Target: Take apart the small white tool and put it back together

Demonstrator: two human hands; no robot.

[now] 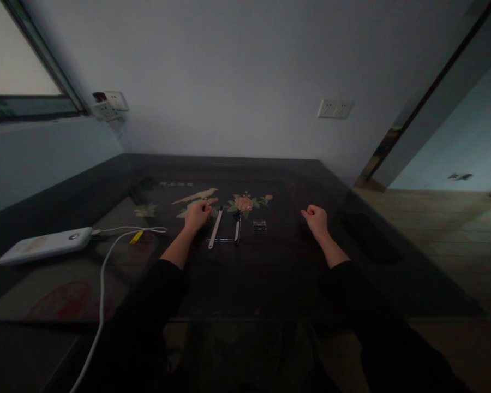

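Observation:
My left hand (197,215) rests on the dark tabletop as a closed fist, and I see nothing in it. Just to its right lies a long, thin, pale strip (216,229) with a small hole at its near end, perhaps a nail file. Beside that is a shorter, slim, pale and dark tool (238,228), possibly nail clippers; the dim light hides its details. A small clear plastic piece (259,226) sits further right, apart from both hands. On the right side of the table, my right hand (316,218) is also curled into a fist, touching none of these items.
A white power bank (45,245) stands at the left with a white cable (102,295) running over the near table edge. A yellow tag (136,237) lies by the cable. At right is a dark flat object (370,237). The wall (229,82) borders the far edge.

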